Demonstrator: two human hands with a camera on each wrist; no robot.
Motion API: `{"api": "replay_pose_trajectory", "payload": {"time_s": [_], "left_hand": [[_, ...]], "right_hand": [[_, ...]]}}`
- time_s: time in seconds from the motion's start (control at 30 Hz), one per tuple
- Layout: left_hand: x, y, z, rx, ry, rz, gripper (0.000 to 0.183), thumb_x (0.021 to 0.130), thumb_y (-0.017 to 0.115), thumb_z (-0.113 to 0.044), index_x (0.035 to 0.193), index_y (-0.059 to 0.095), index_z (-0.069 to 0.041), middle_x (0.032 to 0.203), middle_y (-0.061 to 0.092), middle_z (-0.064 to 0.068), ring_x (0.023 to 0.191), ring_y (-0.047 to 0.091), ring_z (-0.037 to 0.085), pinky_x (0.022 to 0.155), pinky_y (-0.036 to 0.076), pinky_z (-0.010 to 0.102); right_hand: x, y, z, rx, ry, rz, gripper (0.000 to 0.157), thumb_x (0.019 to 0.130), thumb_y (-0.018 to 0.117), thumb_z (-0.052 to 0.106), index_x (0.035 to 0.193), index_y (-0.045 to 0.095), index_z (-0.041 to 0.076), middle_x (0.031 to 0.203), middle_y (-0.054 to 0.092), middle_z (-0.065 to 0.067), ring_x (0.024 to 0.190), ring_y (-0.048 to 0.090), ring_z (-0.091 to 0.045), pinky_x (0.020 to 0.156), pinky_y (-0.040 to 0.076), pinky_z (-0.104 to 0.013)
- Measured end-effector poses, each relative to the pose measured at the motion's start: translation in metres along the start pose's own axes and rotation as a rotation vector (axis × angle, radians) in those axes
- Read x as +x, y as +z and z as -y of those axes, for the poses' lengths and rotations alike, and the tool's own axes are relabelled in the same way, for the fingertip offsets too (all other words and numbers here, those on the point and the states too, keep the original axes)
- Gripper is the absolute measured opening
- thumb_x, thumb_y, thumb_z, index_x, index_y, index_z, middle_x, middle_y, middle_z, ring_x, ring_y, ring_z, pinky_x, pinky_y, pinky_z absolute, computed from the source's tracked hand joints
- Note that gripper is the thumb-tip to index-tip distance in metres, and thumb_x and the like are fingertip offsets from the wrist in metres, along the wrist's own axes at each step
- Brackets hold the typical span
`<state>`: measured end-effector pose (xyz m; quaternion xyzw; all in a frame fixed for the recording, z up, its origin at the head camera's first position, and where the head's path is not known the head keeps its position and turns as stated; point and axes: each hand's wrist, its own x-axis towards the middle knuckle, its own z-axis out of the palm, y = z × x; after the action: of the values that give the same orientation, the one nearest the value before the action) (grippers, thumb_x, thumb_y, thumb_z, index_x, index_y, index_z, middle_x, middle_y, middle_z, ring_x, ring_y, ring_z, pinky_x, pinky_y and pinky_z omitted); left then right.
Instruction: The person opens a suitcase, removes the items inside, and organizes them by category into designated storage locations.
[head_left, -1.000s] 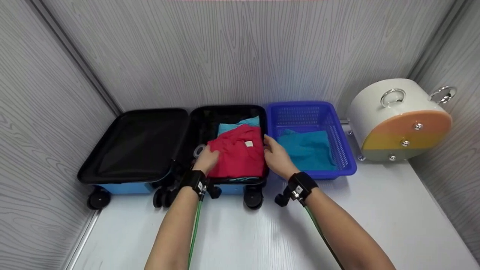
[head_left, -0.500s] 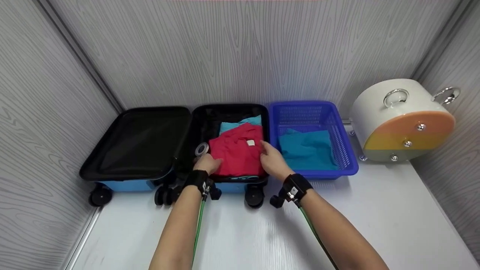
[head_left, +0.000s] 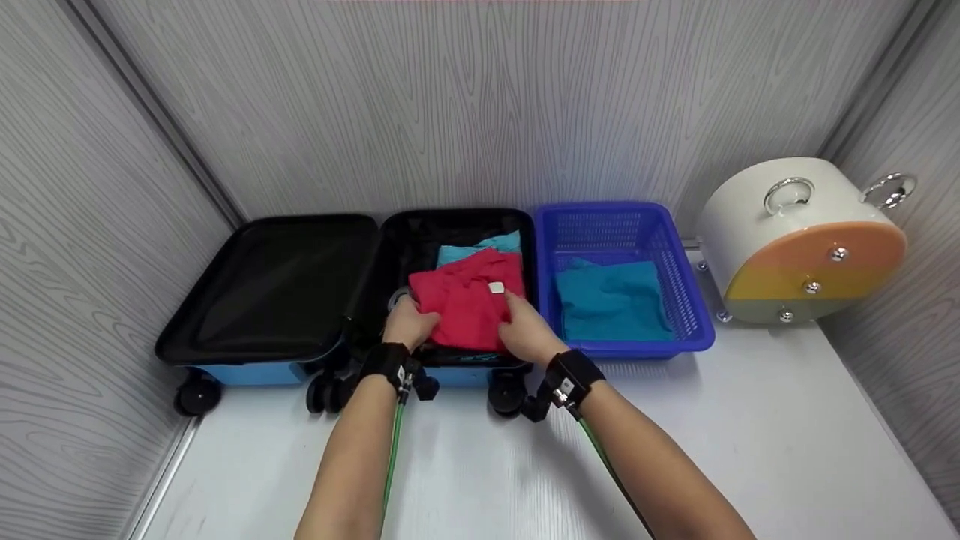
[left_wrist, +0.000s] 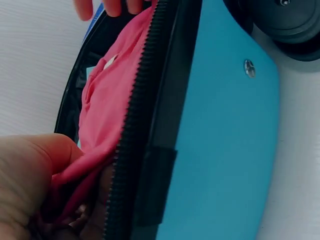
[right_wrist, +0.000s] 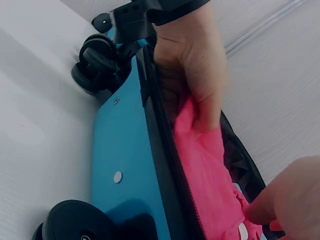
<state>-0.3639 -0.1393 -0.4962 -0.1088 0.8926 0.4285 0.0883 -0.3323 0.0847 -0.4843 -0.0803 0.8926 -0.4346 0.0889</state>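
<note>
White tabletop (head_left: 787,420) carries a suitcase (head_left: 270,285) spread in two halves, a basket (head_left: 615,349) at its three o'clock. Red cloth (head_left: 466,304) lies in the nearer half to the basket. At eight o'clock the left hand (head_left: 409,324) has fingers clamped on its edge; at four the right hand (head_left: 529,330) touches it, fingers' grip unclear.

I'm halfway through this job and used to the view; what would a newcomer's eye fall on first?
Probably the bright red garment in the open suitcase's right half, its left side pinched by the left hand. Next, the white drum-shaped container with an orange, yellow and green front, at far right. Between them, the deep-blue basket holds a teal cloth.
</note>
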Motion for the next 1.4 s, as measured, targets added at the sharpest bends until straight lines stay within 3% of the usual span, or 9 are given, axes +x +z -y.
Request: {"api": "replay_pose_trajectory", "payload": {"time_s": [0.2,0.4,0.63,0.73,0.83,0.97,1.07,1.17,1.4], "left_hand": [[-0.003,-0.014,0.009,-0.054,0.021,-0.034,0.057,0.093,0.056,-0.01,0.145,0.041,0.009,0.129,0.056,0.024,0.101,0.057,0.03,0.087,0.049,0.038],[-0.01,-0.022,0.021,-0.139,-0.007,0.019,0.046,0.096,0.053,-0.01,0.135,0.04,0.01,0.122,0.052,0.023,0.095,0.054,0.03,0.081,0.046,0.037],[-0.009,-0.02,0.019,-0.245,-0.013,0.045,0.057,0.099,0.053,-0.009,0.148,0.032,0.009,0.134,0.049,0.023,0.099,0.051,0.027,0.083,0.044,0.034],[-0.008,-0.017,0.018,-0.281,-0.024,0.047,0.06,0.098,0.053,-0.008,0.151,0.029,0.008,0.136,0.047,0.023,0.104,0.051,0.029,0.086,0.044,0.035],[-0.007,-0.015,0.015,-0.289,-0.039,0.056,0.066,0.098,0.051,-0.008,0.157,0.022,0.002,0.138,0.047,0.022,0.102,0.051,0.026,0.084,0.043,0.033],[-0.007,-0.013,0.012,-0.261,-0.02,0.098,0.076,0.1,0.046,-0.004,0.167,0.01,-0.009,0.161,0.032,0.019,0.09,0.048,0.024,0.074,0.04,0.033],[-0.008,-0.014,0.01,-0.211,-0.001,0.131,0.071,0.103,0.041,-0.007,0.168,0.011,-0.01,0.172,0.014,0.013,0.118,0.052,0.029,0.091,0.044,0.036],[-0.009,-0.014,0.008,-0.173,0.01,0.15,0.064,0.107,0.037,-0.012,0.167,0.014,-0.007,0.172,0.012,0.015,0.153,0.024,0.032,0.119,0.03,0.041],[-0.011,-0.013,0.007,-0.143,0.046,0.154,0.06,0.109,0.034,-0.011,0.165,0.014,-0.002,0.171,0.014,0.017,0.156,0.015,0.033,0.126,0.02,0.044]], "right_hand": [[0.005,0.01,0.006,-0.076,0.107,-0.003,0.074,0.101,0.059,0.012,0.163,0.021,-0.001,0.165,0.03,-0.022,0.156,0.017,-0.038,0.124,0.025,-0.047],[0.01,0.018,0.009,-0.034,0.164,0.019,0.084,0.099,0.065,0.014,0.164,0.013,-0.003,0.163,0.036,-0.021,0.149,0.036,-0.032,0.119,0.036,-0.045],[0.012,0.018,0.005,0.215,0.172,-0.023,0.087,0.091,0.073,0.004,0.164,0.025,0.004,0.151,0.05,-0.015,0.102,0.063,-0.024,0.088,0.055,-0.038],[0.013,0.017,0.004,0.237,0.17,0.003,0.085,0.093,0.071,0.006,0.164,0.025,0.006,0.158,0.044,-0.014,0.115,0.063,-0.025,0.095,0.054,-0.039],[0.013,0.018,0.005,0.199,0.143,0.019,0.073,0.096,0.068,0.007,0.161,0.035,0.005,0.161,0.042,-0.014,0.144,0.042,-0.024,0.114,0.042,-0.04],[0.013,0.02,0.005,0.102,0.135,0.023,0.06,0.098,0.063,0.004,0.155,0.046,0.003,0.155,0.05,-0.014,0.143,0.045,-0.027,0.114,0.042,-0.042],[0.014,0.022,0.004,0.036,0.129,0.02,0.057,0.098,0.058,0.001,0.154,0.047,0.001,0.153,0.052,-0.014,0.141,0.047,-0.027,0.113,0.043,-0.041],[0.015,0.022,0.003,-0.001,0.108,0.012,0.059,0.097,0.054,-0.002,0.155,0.044,0.0,0.154,0.051,-0.015,0.142,0.046,-0.027,0.115,0.041,-0.041],[0.017,0.022,0.001,-0.055,0.008,0.012,0.065,0.095,0.047,-0.007,0.159,0.038,0.002,0.163,0.037,-0.017,0.152,0.031,-0.03,0.123,0.028,-0.041]]}}
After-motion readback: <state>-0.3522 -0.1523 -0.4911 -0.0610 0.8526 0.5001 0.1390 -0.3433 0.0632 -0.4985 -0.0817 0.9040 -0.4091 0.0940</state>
